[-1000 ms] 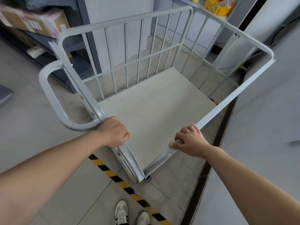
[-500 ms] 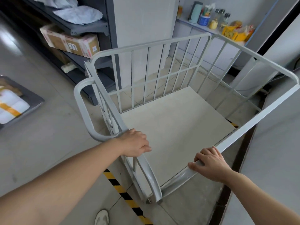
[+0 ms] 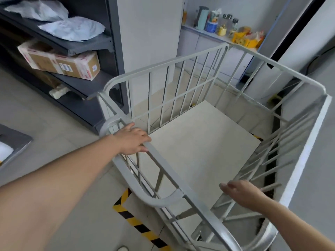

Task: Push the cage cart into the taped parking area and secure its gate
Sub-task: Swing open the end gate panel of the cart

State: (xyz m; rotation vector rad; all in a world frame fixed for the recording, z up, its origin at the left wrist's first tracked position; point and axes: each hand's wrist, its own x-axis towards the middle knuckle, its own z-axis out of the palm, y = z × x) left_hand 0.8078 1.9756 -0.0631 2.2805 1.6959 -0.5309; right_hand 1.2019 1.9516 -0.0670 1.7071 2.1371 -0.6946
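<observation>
The grey cage cart (image 3: 181,84) with a white floor panel stands in front of me, inside a corner of yellow-and-black floor tape (image 3: 137,227). My left hand (image 3: 133,140) lies over the top rail of the cart's near left side, fingers curled on it. My right hand (image 3: 243,193) hovers, blurred, with fingers spread, just beside the barred gate (image 3: 282,156) on the cart's right side, holding nothing. The gate's bars are motion-blurred. A short piece of tape (image 3: 257,136) shows beyond the floor panel.
Dark shelving (image 3: 87,87) with a cardboard box (image 3: 59,64) and plastic bags stands close on the left. A white pillar (image 3: 148,42) is behind the cart, a counter with bottles (image 3: 217,24) further back. A grey wall (image 3: 322,178) runs along the right.
My right hand has let go of the gate's top rail and now hangs open beside it. My left hand slid forward along the left rail. The gate's bars have come into view, blurred.
</observation>
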